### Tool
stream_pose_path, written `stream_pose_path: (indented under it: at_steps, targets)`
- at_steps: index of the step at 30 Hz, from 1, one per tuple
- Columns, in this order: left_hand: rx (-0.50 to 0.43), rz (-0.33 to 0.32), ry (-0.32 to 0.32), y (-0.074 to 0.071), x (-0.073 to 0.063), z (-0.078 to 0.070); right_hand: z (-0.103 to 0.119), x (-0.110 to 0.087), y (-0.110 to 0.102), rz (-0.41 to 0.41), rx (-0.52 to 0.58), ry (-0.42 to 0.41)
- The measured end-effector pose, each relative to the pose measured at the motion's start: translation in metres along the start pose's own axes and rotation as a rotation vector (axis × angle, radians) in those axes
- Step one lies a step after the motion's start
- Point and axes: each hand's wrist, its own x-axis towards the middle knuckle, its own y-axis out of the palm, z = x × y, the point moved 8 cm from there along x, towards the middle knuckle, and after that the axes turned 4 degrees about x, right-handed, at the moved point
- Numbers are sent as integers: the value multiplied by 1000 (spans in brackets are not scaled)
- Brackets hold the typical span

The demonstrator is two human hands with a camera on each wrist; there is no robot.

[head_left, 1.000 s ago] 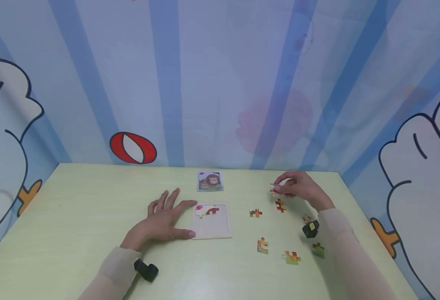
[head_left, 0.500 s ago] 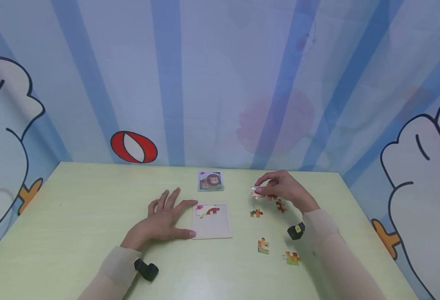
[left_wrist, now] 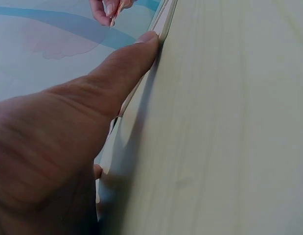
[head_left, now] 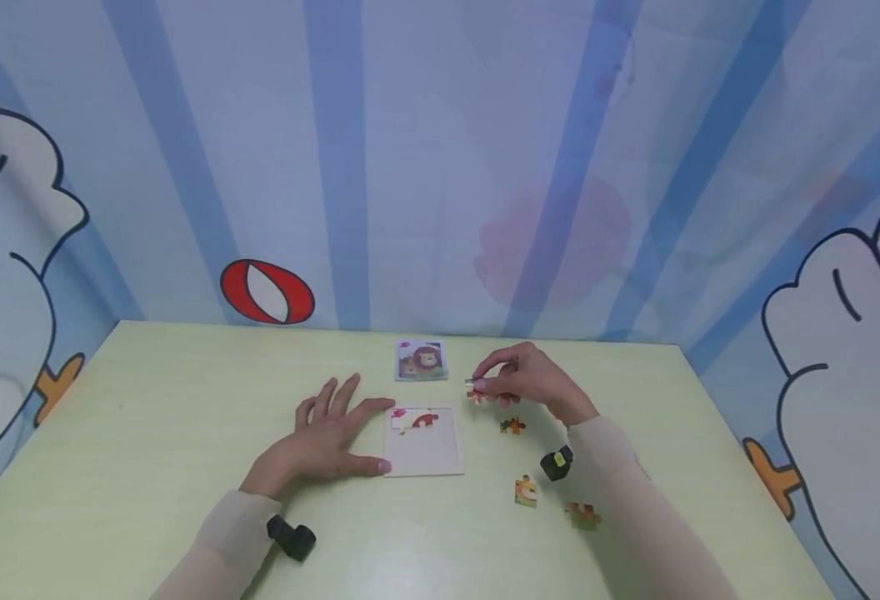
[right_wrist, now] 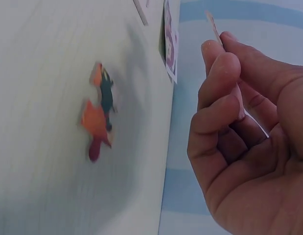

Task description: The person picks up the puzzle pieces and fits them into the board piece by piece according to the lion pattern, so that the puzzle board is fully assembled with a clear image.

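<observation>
My right hand (head_left: pixel 536 385) pinches a small jigsaw piece (head_left: pixel 473 392) between thumb and fingers, held above the table just right of the puzzle tray. Seen edge-on in the right wrist view, the piece (right_wrist: pixel 213 24) sticks out past the fingertips. The square, pale puzzle tray (head_left: pixel 427 457) lies flat, with joined pink and red-brown pieces (head_left: pixel 413 419) in its upper left part. Along its left side, my left hand (head_left: pixel 320 442) is spread out, index fingertip at the upper corner and thumb at the lower one. In the left wrist view that thumb (left_wrist: pixel 124 66) touches the tray's edge.
A lion picture card (head_left: pixel 421 361) lies behind the tray. Loose jigsaw pieces are scattered to the right: one (head_left: pixel 512 426) under the right hand, one (head_left: pixel 526 492) nearer, another (head_left: pixel 583 516) beside the right forearm. A printed cloth backdrop (head_left: pixel 440 167) rises behind the table.
My right hand has carried the jigsaw piece leftward from the table's right side to near the tray. The left hand has kept its place at the tray's left edge.
</observation>
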Motion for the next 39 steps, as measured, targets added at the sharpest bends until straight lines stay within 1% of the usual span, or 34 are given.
stream_pose_path:
  at_steps: [4,9,15,21,26,31,39]
  targets:
    - [4,-9,3,2,2,3,1,7,16,22,1,0]
    - [1,-26,10,5,3,6,1,12,34,41,-46,32]
    - [9,-28,9,5,3,7,2,13,46,51,-80,48]
    - [6,-24,6,5,4,7,-1,15,57,58,-83,53]
    - [3,-25,12,4,3,4,-4,19,63,40,-111,84]
    - [-1,-21,18,2,2,1,0,19,64,20,-193,99]
    - [7,-33,3,6,5,7,4,20,68,-5,-288,122]
